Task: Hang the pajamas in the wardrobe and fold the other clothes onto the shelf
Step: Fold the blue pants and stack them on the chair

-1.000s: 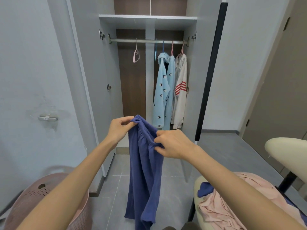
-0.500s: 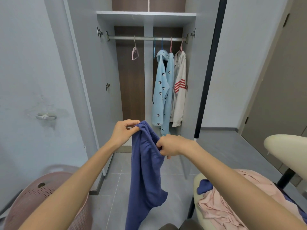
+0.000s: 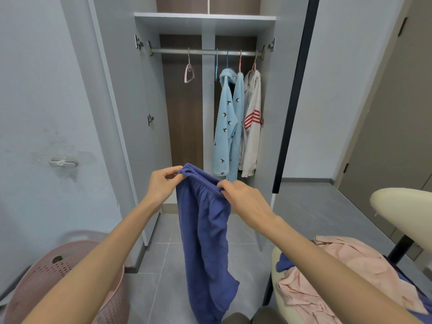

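Observation:
Dark blue trousers hang by their elastic waistband in front of the open wardrobe. My left hand pinches the waistband's left end, and my right hand grips its right end. Inside the wardrobe a rail carries an empty pink hanger, light blue patterned pajamas and a white top with red stripes. Above the rail is a grey shelf. Pink clothes and a bit of blue cloth lie piled on the chair at the lower right.
A pink perforated laundry basket stands at the lower left. The cream chair with a black post fills the right side. The wardrobe's doors stand open on both sides. Grey floor tiles lie between me and the wardrobe.
My hands have spread the waistband a little wider, and the trouser legs have swung slightly as they hang. The view has shifted a little closer to the wardrobe.

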Demonstrator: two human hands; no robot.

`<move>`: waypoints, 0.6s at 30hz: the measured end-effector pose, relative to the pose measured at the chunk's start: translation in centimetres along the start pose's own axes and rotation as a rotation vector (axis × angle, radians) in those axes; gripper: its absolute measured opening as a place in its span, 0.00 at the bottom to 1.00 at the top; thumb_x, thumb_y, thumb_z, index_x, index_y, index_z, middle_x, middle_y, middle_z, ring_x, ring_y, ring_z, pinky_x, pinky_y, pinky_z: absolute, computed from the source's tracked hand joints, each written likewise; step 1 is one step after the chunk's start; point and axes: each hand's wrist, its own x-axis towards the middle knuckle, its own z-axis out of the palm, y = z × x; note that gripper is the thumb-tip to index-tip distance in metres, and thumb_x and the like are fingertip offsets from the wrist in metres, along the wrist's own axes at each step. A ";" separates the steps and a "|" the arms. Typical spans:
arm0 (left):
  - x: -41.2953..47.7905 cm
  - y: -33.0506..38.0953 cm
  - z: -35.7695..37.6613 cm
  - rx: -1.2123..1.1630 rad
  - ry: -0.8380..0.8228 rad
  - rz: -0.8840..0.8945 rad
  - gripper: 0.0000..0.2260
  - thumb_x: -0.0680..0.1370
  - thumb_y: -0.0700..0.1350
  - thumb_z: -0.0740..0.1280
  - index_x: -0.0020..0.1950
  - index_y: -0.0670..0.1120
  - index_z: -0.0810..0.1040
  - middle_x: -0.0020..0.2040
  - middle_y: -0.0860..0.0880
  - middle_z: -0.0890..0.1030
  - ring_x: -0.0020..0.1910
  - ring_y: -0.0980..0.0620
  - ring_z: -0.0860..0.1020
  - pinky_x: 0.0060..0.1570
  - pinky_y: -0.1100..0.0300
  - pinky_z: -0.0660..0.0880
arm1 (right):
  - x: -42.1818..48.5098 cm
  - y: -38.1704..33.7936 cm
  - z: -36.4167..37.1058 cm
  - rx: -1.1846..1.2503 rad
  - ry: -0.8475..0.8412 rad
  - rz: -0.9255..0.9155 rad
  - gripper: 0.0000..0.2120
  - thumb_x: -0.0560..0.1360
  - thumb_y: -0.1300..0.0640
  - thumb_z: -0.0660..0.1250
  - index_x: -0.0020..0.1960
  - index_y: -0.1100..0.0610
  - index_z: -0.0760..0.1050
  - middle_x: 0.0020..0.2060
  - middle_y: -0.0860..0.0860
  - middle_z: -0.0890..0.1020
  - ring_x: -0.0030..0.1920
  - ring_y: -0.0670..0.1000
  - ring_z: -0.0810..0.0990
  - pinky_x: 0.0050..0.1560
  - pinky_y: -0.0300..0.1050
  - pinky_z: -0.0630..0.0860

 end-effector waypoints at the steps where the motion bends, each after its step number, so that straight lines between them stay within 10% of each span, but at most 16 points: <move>1: 0.1 0.1 0.0 0.003 0.000 -0.001 0.12 0.76 0.42 0.68 0.59 0.44 0.80 0.53 0.50 0.80 0.54 0.51 0.78 0.52 0.61 0.75 | -0.2 0.1 0.3 0.010 0.028 -0.030 0.09 0.80 0.58 0.57 0.60 0.51 0.67 0.51 0.50 0.76 0.49 0.52 0.73 0.44 0.52 0.76; 9: -0.1 0.1 0.5 -0.029 -0.018 -0.012 0.11 0.76 0.43 0.68 0.58 0.48 0.80 0.52 0.52 0.81 0.51 0.55 0.78 0.46 0.69 0.74 | -0.8 0.5 0.5 -0.035 0.077 -0.198 0.06 0.81 0.59 0.56 0.57 0.55 0.67 0.64 0.45 0.68 0.54 0.49 0.70 0.35 0.46 0.76; 14: -0.1 0.1 0.9 -0.055 -0.042 -0.008 0.08 0.76 0.41 0.68 0.53 0.52 0.80 0.48 0.54 0.82 0.47 0.59 0.79 0.41 0.73 0.75 | -0.9 -1.0 -0.8 -0.032 0.148 -0.210 0.08 0.70 0.69 0.66 0.38 0.59 0.69 0.32 0.52 0.73 0.34 0.52 0.68 0.29 0.45 0.64; 18: 0.3 0.1 1.0 -0.038 -0.020 -0.024 0.10 0.76 0.41 0.68 0.56 0.49 0.80 0.48 0.54 0.81 0.45 0.63 0.78 0.39 0.74 0.74 | -1.1 -1.2 -1.2 -0.026 0.144 -0.240 0.06 0.72 0.70 0.64 0.39 0.61 0.71 0.33 0.54 0.74 0.34 0.54 0.69 0.31 0.47 0.67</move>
